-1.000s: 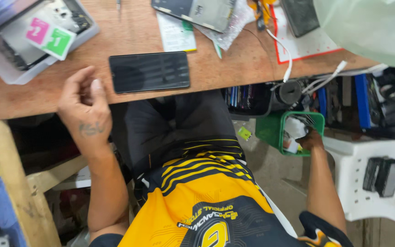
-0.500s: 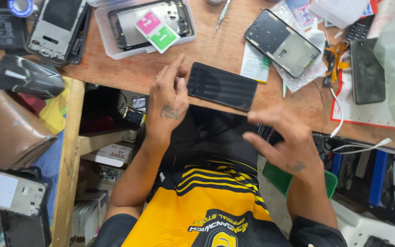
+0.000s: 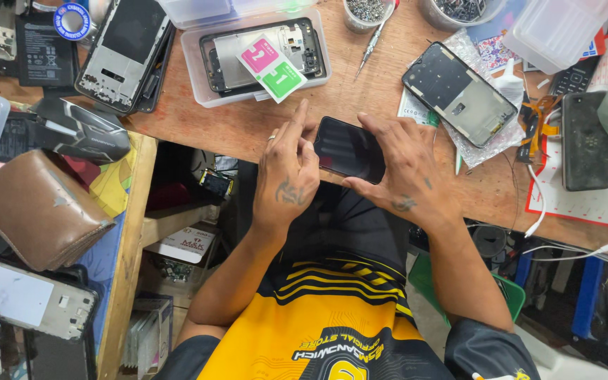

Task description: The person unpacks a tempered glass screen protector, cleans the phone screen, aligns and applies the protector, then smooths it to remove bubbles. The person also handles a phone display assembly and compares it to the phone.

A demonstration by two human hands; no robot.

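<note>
A: Where is the black phone (image 3: 348, 148)?

B: It lies at the near edge of the wooden workbench (image 3: 248, 123), screen up and dark, held between both hands.

A: What is the state of the left hand (image 3: 288, 179)?

B: It rests against the phone's left end. The index finger is stretched out straight toward the clear plastic tray (image 3: 198, 67); the remaining fingers curl beside the phone's edge. Whether they actually pinch the phone cannot be told.

A: And the right hand (image 3: 406, 169)?

B: It grips the phone's right end: fingers laid over the far side, thumb along the near edge, pressed on the casing.

A: What surrounds the work area?

B: The tray holds an opened phone frame (image 3: 258, 46) with pink and green tabbed stickers (image 3: 273, 68) on top. A second phone frame (image 3: 127, 53) lies to its left. To the right of the hands, a phone back panel (image 3: 457, 93) rests on a clear wrapper. A screwdriver (image 3: 374, 39) lies near a small cup of screws (image 3: 365, 13). A brown wallet (image 3: 33, 211) sits on the side shelf.
</note>
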